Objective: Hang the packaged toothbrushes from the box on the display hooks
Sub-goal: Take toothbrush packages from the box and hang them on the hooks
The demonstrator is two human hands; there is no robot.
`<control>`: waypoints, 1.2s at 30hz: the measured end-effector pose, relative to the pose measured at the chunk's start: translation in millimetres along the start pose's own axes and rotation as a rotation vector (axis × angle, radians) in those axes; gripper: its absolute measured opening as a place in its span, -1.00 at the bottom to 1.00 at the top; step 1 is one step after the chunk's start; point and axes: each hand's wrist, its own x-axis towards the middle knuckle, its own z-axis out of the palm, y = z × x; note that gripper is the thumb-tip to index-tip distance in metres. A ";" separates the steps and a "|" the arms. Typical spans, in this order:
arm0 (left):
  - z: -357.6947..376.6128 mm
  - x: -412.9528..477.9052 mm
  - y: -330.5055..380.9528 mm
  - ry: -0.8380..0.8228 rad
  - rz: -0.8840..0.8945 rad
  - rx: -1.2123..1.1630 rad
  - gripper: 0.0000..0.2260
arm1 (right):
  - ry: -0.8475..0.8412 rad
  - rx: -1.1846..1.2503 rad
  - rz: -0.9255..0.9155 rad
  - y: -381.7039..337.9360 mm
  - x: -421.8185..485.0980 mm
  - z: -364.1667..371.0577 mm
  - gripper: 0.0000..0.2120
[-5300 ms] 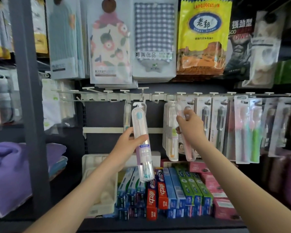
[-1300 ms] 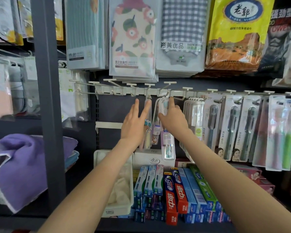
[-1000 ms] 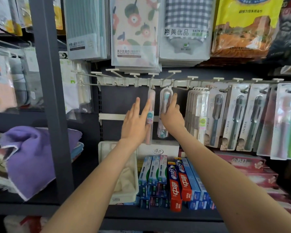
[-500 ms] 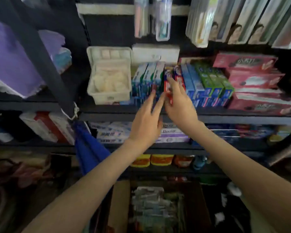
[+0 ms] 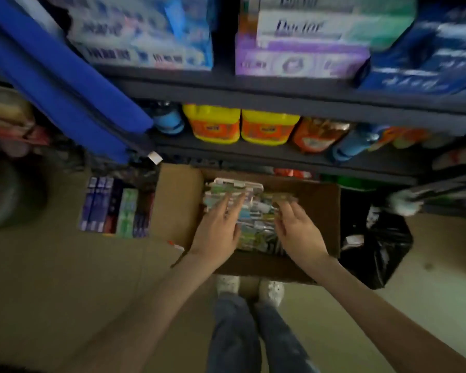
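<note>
Left hand (image 5: 218, 230) and right hand (image 5: 299, 229) reach open-fingered, holding nothing, over the toothbrushes (image 5: 256, 224) in the box (image 5: 178, 205) on the floor; many seem left to hang, hooks out of view.

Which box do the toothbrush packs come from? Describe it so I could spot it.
On the floor before the dark shelving, under the yellow bottles, sits an open cardboard box holding colourful packs. Unlike the black bag at its right and the small cartons at its left, it is brown.
</note>
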 end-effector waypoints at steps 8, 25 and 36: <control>148.2 68.0 -102.7 -0.294 -0.135 0.131 -0.39 | -0.379 -0.041 0.121 105.2 52.3 163.2 -0.46; 265.3 82.7 -154.2 -0.269 -0.327 0.053 -0.24 | -0.319 -0.453 -0.020 122.3 137.6 333.2 -0.33; 268.7 78.9 -145.3 -0.220 -0.495 -0.355 -0.32 | -0.305 -0.054 0.112 113.7 133.1 334.3 -0.58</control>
